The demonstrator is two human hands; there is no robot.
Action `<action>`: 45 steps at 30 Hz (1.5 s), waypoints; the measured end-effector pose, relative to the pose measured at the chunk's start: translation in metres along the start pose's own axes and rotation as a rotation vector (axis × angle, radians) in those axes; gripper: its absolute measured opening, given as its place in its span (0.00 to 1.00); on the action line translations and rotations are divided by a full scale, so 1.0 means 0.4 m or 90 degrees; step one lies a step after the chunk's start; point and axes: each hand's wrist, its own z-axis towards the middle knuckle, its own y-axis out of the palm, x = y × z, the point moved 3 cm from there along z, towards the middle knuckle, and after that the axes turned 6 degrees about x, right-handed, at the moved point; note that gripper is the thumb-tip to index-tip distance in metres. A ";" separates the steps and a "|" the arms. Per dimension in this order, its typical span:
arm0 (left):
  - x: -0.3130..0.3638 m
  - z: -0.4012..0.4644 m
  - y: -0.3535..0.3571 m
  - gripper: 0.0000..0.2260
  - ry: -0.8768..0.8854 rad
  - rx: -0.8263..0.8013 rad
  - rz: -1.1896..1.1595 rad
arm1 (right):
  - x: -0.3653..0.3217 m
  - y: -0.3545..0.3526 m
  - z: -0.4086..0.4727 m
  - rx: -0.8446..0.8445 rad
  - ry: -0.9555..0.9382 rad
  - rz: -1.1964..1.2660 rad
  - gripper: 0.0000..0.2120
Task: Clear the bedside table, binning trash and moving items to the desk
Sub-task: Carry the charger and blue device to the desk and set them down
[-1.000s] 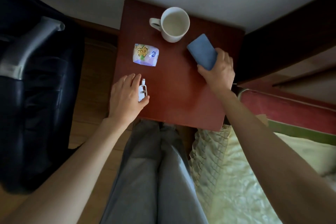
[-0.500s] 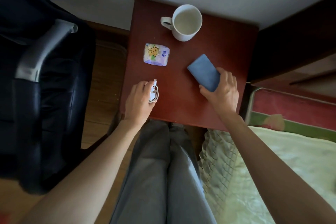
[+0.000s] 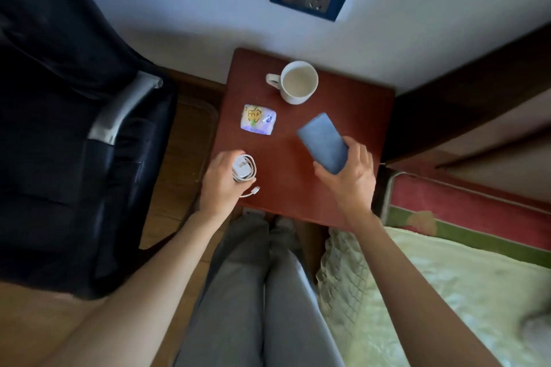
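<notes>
Left hand grips the coiled charger at the desk edge; right hand holds the blue phone; white mug looks empty

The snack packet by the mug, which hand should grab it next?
Probably the left. The left hand is nearer the snack packet, on the same side of the bedside table. But it grips the charger, and the right hand holds the blue phone, so neither is free.

Dim room, soft daylight from the right brightening the bed and wall. The chair at left sinks into near-black shadow. Wide-angle bending at the edges; lower corners slightly blurred.
</notes>
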 end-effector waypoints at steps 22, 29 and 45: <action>0.169 -0.584 -0.568 0.25 -0.224 0.341 -0.144 | -0.383 -0.392 -0.278 -0.131 -0.372 0.042 0.33; 0.046 -0.862 -0.718 0.25 -0.296 0.437 -0.152 | -0.518 -0.360 -0.532 -0.260 -0.489 0.040 0.33; -0.292 -1.532 -1.026 0.27 -0.412 0.647 -0.133 | -0.902 -0.231 -1.254 -0.398 -0.753 0.099 0.34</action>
